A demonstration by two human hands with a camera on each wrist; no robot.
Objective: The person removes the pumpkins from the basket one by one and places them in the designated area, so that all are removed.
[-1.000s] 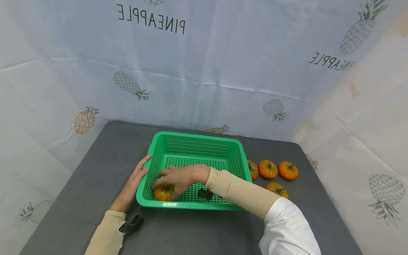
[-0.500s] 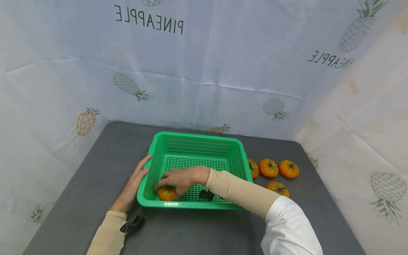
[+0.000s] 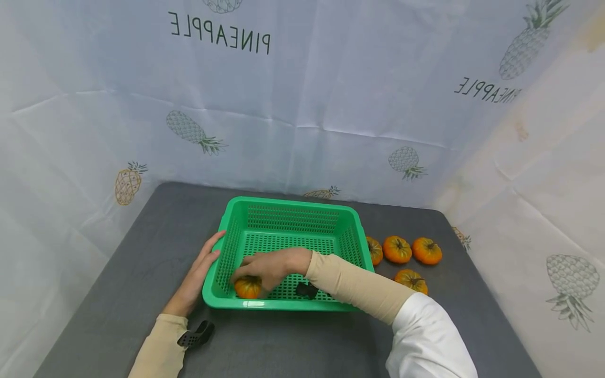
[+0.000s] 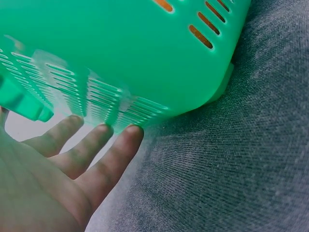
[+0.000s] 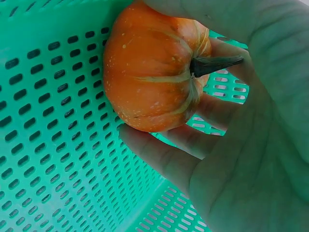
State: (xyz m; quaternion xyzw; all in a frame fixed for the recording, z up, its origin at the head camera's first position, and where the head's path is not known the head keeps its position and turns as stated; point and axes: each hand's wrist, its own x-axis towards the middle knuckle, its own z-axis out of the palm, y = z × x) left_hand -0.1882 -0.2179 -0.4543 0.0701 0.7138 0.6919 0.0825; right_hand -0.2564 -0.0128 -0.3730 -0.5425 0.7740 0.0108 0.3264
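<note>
A green plastic basket (image 3: 302, 202) with slotted walls stands on the grey table. Inside its near left corner, my right hand (image 3: 267, 270) grips a small orange pumpkin (image 3: 248, 288). In the right wrist view the fingers curve round the sides of the pumpkin (image 5: 149, 72), and its dark stem points at the palm. The pumpkin sits low by the perforated basket floor. My left hand (image 3: 196, 275) lies along the basket's left side. The left wrist view shows its fingertips (image 4: 133, 133) extended against the outside of the slotted wall.
Right of the basket lie several more small pumpkins (image 3: 397, 250), one partly hidden behind the rim and one (image 3: 411, 281) partly behind the right sleeve. A black strap (image 3: 196, 336) is on the left wrist. Pineapple-print cloth (image 3: 302, 105) hangs behind the table (image 3: 283, 346).
The pumpkin has shifted slightly right inside the basket, and my right fingers have come further over its top. My left hand and the basket have stayed in place.
</note>
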